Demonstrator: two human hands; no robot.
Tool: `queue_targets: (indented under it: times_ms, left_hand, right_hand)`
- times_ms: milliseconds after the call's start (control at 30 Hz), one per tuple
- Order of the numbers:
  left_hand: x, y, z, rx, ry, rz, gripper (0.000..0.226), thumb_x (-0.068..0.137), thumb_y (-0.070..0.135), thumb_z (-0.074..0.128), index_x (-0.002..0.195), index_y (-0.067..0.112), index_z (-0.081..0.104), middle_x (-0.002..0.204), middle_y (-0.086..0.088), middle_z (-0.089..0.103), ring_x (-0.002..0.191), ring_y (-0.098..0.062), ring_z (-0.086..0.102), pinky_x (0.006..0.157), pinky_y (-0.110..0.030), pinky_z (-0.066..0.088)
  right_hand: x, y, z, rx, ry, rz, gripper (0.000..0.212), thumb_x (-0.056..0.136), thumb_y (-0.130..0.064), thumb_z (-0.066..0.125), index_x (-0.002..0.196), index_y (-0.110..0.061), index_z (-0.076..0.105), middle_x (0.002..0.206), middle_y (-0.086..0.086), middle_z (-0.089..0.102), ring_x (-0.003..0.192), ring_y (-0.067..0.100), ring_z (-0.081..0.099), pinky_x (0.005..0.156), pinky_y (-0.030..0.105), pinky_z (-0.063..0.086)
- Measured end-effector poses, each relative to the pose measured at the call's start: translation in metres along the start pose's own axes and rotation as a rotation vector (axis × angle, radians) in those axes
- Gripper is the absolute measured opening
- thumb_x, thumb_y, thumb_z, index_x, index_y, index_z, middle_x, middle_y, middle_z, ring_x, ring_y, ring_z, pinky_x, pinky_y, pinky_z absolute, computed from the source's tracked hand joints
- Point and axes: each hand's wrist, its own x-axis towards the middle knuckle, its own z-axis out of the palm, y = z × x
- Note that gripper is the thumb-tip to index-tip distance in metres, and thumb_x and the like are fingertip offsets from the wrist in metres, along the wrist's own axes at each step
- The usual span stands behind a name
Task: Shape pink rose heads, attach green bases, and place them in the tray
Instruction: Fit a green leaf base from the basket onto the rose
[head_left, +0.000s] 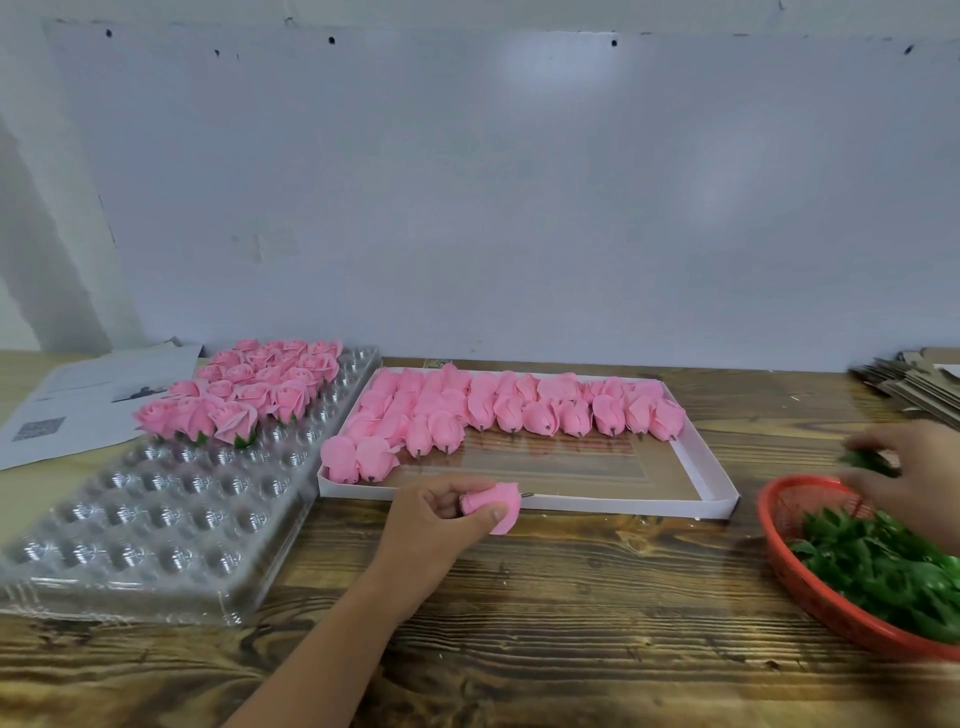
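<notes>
My left hand (441, 512) grips a pink rose head (501, 506) just in front of the white cardboard box (717, 501), its small stem tip pointing right. Over the far rim of the red basket (810, 592), my right hand (904, 475) pinches a green base (865, 461). Several more green bases (883, 571) fill that basket. Rows of unshaped pink buds (519, 410) lie in the white box. At the left, the clear plastic tray (156, 525) holds several finished roses (244, 395) with green bases in its far cups.
Printed papers (78, 400) lie at the far left behind the tray. A stack of flat cardboard (914, 387) sits at the far right. A white wall panel stands along the back of the wooden table (571, 623).
</notes>
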Motion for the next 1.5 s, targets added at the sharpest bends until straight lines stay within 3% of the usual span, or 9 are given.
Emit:
queue_targets:
  times_ms: [133,200,300,467,600,733,933,1167,1500]
  left_hand:
    - [0.000,0.002,0.000,-0.042,-0.004,-0.021,0.028,0.080,0.012,0.084,0.105,0.023,0.079,0.101,0.008,0.079,0.096,-0.009,0.074,0.076,-0.015,0.056]
    - [0.000,0.002,0.000,-0.067,0.003,-0.038,0.028,0.079,0.011,0.084,0.106,0.020,0.078,0.101,0.008,0.079,0.096,-0.009,0.074,0.075,-0.016,0.056]
    - [0.001,0.003,0.000,-0.106,0.018,-0.054,0.028,0.079,0.008,0.084,0.105,0.017,0.078,0.100,0.009,0.078,0.095,-0.009,0.074,0.075,-0.016,0.056]
    - [0.001,0.003,-0.001,-0.131,-0.003,-0.049,0.028,0.080,0.007,0.083,0.106,0.015,0.078,0.101,0.003,0.079,0.096,-0.012,0.074,0.076,-0.017,0.056]
    - [0.000,0.003,0.000,-0.131,0.004,-0.034,0.026,0.079,0.008,0.084,0.104,0.016,0.079,0.100,0.003,0.079,0.094,-0.012,0.075,0.075,-0.017,0.056]
    - [0.001,0.003,0.000,-0.138,-0.005,-0.023,0.026,0.078,0.010,0.084,0.103,0.016,0.079,0.100,0.001,0.079,0.095,-0.014,0.075,0.075,-0.018,0.057]
    - [0.001,0.004,0.001,-0.127,-0.008,0.001,0.024,0.078,0.009,0.085,0.099,0.021,0.081,0.100,0.000,0.080,0.095,-0.013,0.075,0.076,-0.017,0.056]
    - [-0.001,0.006,0.001,-0.104,-0.016,0.022,0.026,0.079,0.011,0.085,0.098,0.028,0.081,0.100,0.002,0.079,0.095,-0.013,0.075,0.077,-0.017,0.057]
    - [0.000,0.003,0.001,-0.052,-0.016,0.027,0.026,0.079,0.012,0.085,0.102,0.022,0.080,0.099,0.003,0.080,0.095,-0.012,0.075,0.078,-0.017,0.056]
  right_hand:
    - [-0.018,-0.072,-0.016,0.374,-0.032,0.003,0.022,0.086,-0.023,0.075,0.105,-0.033,0.068,0.090,-0.013,0.071,0.070,0.011,0.071,0.057,0.030,0.052]
    - [-0.027,-0.106,-0.009,0.805,-0.152,0.104,0.024,0.090,-0.014,0.071,0.111,-0.024,0.067,0.098,-0.005,0.073,0.073,0.012,0.074,0.062,0.022,0.058]
    - [-0.033,-0.144,0.014,1.178,-0.248,0.210,0.024,0.092,-0.007,0.065,0.116,-0.010,0.066,0.099,0.012,0.073,0.076,0.019,0.074,0.066,0.022,0.061]
    - [-0.043,-0.193,0.058,1.543,-0.521,0.452,0.013,0.092,-0.016,0.064,0.104,-0.011,0.068,0.093,0.008,0.076,0.073,0.014,0.074,0.057,0.019,0.057]
    - [-0.052,-0.217,0.084,1.752,-0.647,0.583,0.022,0.077,-0.023,0.071,0.095,-0.010,0.070,0.095,0.013,0.077,0.074,0.017,0.075,0.060,0.025,0.060]
    - [-0.059,-0.222,0.093,1.830,-0.713,0.574,0.026,0.076,-0.022,0.073,0.096,-0.005,0.074,0.100,0.019,0.075,0.079,0.019,0.075,0.065,0.025,0.060]
    - [-0.069,-0.227,0.094,1.825,-0.734,0.496,0.015,0.079,-0.023,0.071,0.083,-0.013,0.081,0.095,0.016,0.076,0.079,0.017,0.074,0.067,0.024,0.059]
    - [-0.074,-0.232,0.093,1.715,-0.565,0.454,0.027,0.090,-0.020,0.066,0.113,-0.005,0.069,0.108,0.018,0.075,0.097,0.022,0.071,0.070,0.023,0.058]
    - [-0.080,-0.236,0.098,1.745,-0.619,0.428,0.039,0.083,-0.024,0.070,0.117,-0.006,0.069,0.112,0.017,0.073,0.097,0.024,0.070,0.071,0.026,0.058]
